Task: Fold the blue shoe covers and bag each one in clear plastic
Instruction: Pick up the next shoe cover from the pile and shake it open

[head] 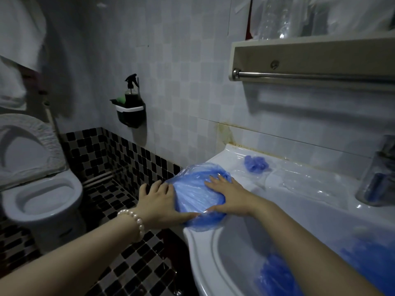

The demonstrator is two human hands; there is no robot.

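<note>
Since the bagged shoe cover [197, 195] overhung the sink [205, 253] corner, we kept both hands, left [158, 201] and right [226, 195], flat-fingered on it, pressing air out.

A bundle of blue shoe covers [198, 195], wrapped in crinkled clear plastic, lies on the left end of the counter at about 9 o'clock from the basin. A small crumpled blue cover [255, 164] sits at 12 o'clock near the wall. Flat clear plastic bags [299, 180] lie beside it. More blue covers [277, 276] are heaped, blurred, in the basin.
</note>
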